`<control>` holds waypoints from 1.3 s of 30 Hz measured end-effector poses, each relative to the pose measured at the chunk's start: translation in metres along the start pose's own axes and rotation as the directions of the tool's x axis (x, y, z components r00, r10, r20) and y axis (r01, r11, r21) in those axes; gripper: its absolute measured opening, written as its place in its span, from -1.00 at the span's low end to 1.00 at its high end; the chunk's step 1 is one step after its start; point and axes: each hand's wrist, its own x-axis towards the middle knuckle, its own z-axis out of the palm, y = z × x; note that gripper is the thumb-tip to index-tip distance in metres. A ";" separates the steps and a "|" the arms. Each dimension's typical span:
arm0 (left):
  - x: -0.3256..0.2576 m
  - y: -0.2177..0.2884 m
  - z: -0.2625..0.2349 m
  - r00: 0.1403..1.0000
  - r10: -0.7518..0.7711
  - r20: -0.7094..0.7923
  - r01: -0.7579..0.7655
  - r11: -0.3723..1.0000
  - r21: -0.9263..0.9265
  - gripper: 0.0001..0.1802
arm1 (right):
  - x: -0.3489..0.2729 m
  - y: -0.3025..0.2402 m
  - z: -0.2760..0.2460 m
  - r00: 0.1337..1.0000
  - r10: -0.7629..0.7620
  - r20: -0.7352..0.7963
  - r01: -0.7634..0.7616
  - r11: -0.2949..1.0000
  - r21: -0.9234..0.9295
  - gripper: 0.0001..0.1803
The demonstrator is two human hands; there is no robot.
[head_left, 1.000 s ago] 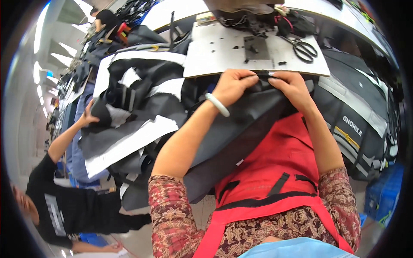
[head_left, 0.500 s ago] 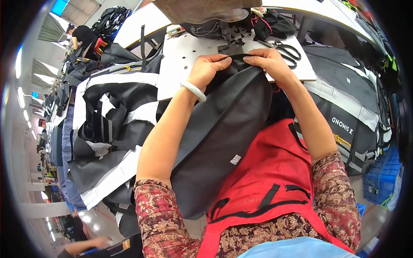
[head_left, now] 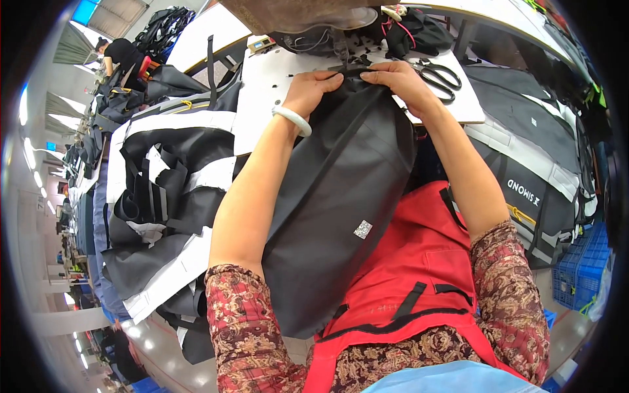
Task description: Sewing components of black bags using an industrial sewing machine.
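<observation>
A large black fabric panel (head_left: 341, 177) hangs from both hands over the table's front edge and down beside my red apron. It carries a small white printed patch. Its top edge is pinched by my left hand (head_left: 314, 88), whose wrist wears a pale bangle, and by my right hand (head_left: 396, 82), a short way to the right. Both hands hold that edge just in front of the sewing machine (head_left: 301, 16), close to its needle area. To the right of my right hand, black-handled scissors (head_left: 440, 80) lie on the white table (head_left: 262, 98).
Black and white cut fabric pieces (head_left: 164, 190) are heaped at the left. On the right lies a stack of black and grey panels (head_left: 524, 144), with a blue plastic crate (head_left: 580, 268) below. Dark scraps dot the table. Another person (head_left: 118, 56) is far left.
Both hands have moved slightly away from me, toward the machine, carrying the panel's edge with them. More of the panel's face lies spread out below. The other person's hand at lower left has gone from view.
</observation>
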 end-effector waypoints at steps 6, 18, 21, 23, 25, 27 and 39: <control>0.012 -0.004 -0.008 0.999 0.033 0.034 -0.031 0.998 -0.049 -0.59 | 0.015 0.004 0.000 0.999 0.000 -0.046 -0.003 0.998 -0.056 -0.64; 0.015 -0.019 -0.035 0.950 0.204 -0.236 -0.245 0.956 -0.161 -0.67 | -0.010 -0.020 0.009 0.993 -0.079 -0.088 0.063 0.984 -0.169 -0.39; -0.028 -0.018 0.023 0.911 0.398 -0.112 -0.368 0.904 0.220 -0.72 | -0.055 0.004 -0.024 0.955 -0.280 -0.100 0.206 0.867 -0.454 -0.54; -0.071 -0.042 0.061 0.912 0.406 0.063 -0.409 0.911 0.057 -0.81 | -0.095 0.019 -0.027 0.934 -0.321 -0.155 0.232 0.879 -0.418 -0.61; -0.119 -0.069 0.102 0.723 0.689 0.046 -0.677 0.693 0.248 -0.90 | -0.140 0.008 -0.022 0.886 -0.442 -0.141 0.240 0.696 -0.677 -0.61; -0.152 -0.090 0.159 0.744 0.654 0.134 -0.658 0.685 0.314 -0.91 | -0.182 -0.003 -0.033 0.852 -0.513 -0.105 0.244 0.566 -0.787 -0.66; -0.237 -0.087 0.318 0.466 0.504 0.727 -0.867 0.425 0.262 -0.82 | -0.230 0.003 0.056 0.697 0.259 0.669 0.476 0.530 -0.702 -0.33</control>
